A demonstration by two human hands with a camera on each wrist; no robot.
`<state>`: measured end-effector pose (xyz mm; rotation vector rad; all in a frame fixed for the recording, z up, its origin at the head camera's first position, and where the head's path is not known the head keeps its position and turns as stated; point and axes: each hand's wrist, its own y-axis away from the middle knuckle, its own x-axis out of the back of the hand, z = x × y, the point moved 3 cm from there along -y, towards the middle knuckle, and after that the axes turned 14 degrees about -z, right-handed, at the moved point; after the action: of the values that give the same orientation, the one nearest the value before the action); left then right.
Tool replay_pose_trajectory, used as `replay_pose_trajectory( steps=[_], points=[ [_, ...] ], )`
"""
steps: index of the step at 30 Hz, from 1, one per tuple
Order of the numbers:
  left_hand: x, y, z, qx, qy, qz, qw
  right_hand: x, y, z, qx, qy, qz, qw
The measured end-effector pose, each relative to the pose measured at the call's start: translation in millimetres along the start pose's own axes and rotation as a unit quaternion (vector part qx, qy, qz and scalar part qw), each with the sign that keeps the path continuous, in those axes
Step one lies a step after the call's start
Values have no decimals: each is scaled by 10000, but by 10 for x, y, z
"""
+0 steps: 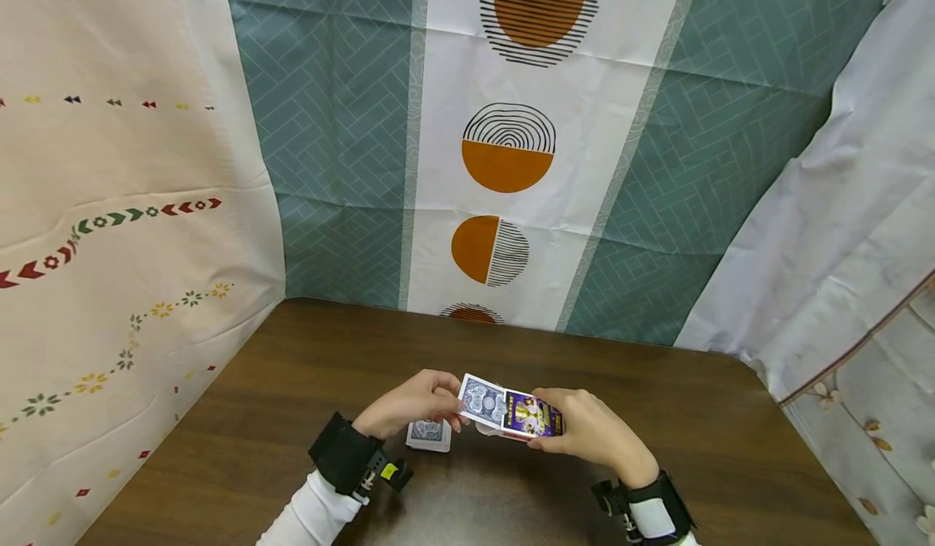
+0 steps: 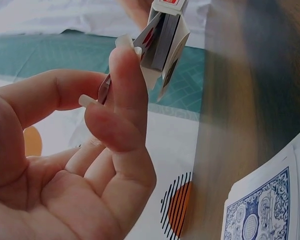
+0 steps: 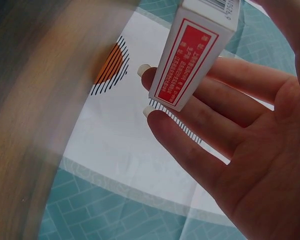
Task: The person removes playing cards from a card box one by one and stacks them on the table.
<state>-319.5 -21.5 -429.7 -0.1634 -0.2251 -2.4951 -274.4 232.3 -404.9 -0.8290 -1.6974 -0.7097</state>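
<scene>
My left hand [image 1: 416, 404] pinches a blue-backed playing card [image 1: 483, 401] between thumb and fingers at its left end. The card's other end meets the open mouth of a purple and yellow card box [image 1: 532, 416]. My right hand [image 1: 593, 434] grips that box by its far end, above the table. In the left wrist view, more cards [image 2: 166, 42] stand inside the box between its open flaps, and a card with a red mark leans at the mouth. A pile of blue-backed cards [image 1: 428, 436] lies face down on the table below my left hand.
The brown wooden table [image 1: 351, 351] runs back to a green and white patterned cloth [image 1: 336, 124]. A cream embroidered cloth [image 1: 146, 246] hangs at the left, and a white cloth [image 1: 840, 230] at the right.
</scene>
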Motion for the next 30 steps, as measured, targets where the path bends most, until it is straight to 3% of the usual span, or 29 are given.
replay_pose_trajectory(
  steps=[15,30],
  points=[
    [110,78,12,88,22,-36,10000,-10,-5,14,-66,-10,-53,10000],
    [228,157,10,137,-126,188,9996,-14,-2,18,15,56,16,10000]
  ],
)
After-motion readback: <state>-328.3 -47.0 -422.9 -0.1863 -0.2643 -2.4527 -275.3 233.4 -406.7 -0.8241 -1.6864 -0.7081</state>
